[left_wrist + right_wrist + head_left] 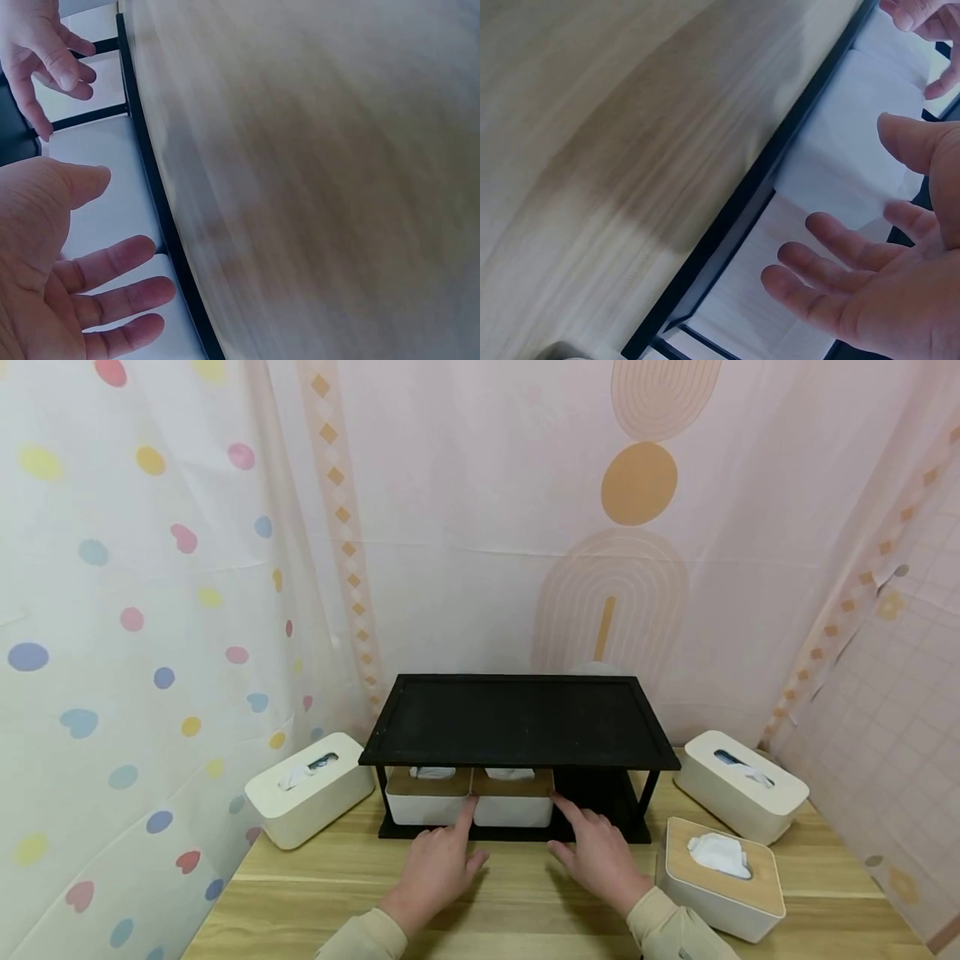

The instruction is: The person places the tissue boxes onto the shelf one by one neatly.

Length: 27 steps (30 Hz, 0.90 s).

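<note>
Two tissue boxes with white sides and wood-look lids stand side by side on the lower level of a black two-tier rack (517, 720). My left hand (437, 866) points its index finger at the seam between the left tissue box (426, 811) and the right tissue box (513, 812). At the right box's far-right front corner is the index fingertip of my right hand (600, 853). The right box thus sits between the two index fingers. In both wrist views the remaining fingers are loosely spread, with nothing in the palms.
A long white tissue box (311, 789) stands left of the rack, and another white one (742, 787) on the right. Nearer on the right is a wood-lidded tissue box (723, 877) with tissue poking out. All stand on a wooden table (517, 910), with curtains (465, 527) behind.
</note>
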Each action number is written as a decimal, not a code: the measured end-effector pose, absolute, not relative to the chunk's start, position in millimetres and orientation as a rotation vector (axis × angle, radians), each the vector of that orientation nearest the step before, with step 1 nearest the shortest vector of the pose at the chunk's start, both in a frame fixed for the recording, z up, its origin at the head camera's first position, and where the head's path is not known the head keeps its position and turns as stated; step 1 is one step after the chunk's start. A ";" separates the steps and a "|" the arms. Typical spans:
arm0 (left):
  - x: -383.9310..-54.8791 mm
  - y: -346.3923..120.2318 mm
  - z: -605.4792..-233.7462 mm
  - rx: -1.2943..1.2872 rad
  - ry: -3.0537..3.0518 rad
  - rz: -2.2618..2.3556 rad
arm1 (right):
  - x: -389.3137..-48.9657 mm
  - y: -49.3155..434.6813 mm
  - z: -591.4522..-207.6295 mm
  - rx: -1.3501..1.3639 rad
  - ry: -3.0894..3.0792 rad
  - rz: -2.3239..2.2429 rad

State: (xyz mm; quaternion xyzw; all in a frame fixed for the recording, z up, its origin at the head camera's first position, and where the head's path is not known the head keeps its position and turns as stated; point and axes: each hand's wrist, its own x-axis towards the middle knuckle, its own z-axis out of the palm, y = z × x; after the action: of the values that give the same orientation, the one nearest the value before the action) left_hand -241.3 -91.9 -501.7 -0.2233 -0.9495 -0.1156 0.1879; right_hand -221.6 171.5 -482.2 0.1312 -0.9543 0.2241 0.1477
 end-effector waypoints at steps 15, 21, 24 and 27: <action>-229.3 -76.4 -477.9 -0.654 -2.855 -0.948 | -198.4 186.8 -435.7 0.210 -2.795 0.918; -215.6 -52.3 -470.9 -0.751 -2.845 -1.225 | -173.2 223.9 -406.2 0.129 -2.783 0.940; -208.8 -39.5 -468.4 -0.796 -2.832 -1.351 | -160.8 246.7 -399.1 0.079 -2.772 0.915; -204.0 -26.5 -466.2 -0.820 -2.828 -1.478 | -152.6 274.5 -395.9 -0.019 -2.782 0.913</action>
State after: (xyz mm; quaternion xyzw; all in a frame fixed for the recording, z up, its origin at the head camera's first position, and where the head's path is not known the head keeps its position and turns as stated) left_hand -204.0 -26.5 -466.2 -0.2482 -0.8559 -0.4472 -0.0765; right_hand -152.6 274.5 -395.9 -0.0065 -0.9448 0.3100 0.1064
